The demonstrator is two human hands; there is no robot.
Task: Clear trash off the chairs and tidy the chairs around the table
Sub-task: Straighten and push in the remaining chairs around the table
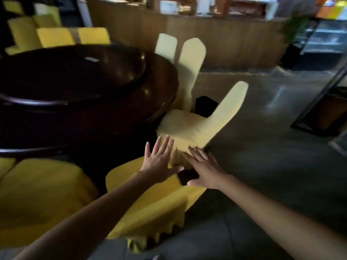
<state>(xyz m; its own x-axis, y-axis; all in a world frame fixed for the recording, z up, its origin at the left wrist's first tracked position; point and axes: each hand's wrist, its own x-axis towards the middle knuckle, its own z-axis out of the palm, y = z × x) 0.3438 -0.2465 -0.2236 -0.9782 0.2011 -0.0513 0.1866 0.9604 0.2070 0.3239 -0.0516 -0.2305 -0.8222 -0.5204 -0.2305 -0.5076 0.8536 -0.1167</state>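
1. Head view, smeared by motion: a dark round worktop [78, 85] fills the left half. A small pale thing [91, 59] lies on its raised middle disc, too blurred to name.
2. The pale chair [187, 124] stands at the worktop's right rim, with its seat near the edge and its back leaning away to the right.
3. The left hand [159, 162] reaches toward the near side of that chair. Its grip is spread, fingers straight and apart, holding nothing. The fingertips overlap the seat's near edge, but I cannot tell whether they touch.
4. The right hand [206, 170] is just beside it on the right, its grip also spread and flat, thumb out to the left, fingers over the chair's skirt.
5. Beneath both forearms sits a bright yellow chair [150, 209]. A second yellow chair [37, 194] stands near left, by the worktop's near rim.
6. Two more pale chair backs [191, 59] stand side by side at the far right rim. Further yellow chairs [56, 36] sit beyond the worktop at far left.
7. A wooden counter [216, 34] runs across the far side, with a plant [294, 29] at far right.
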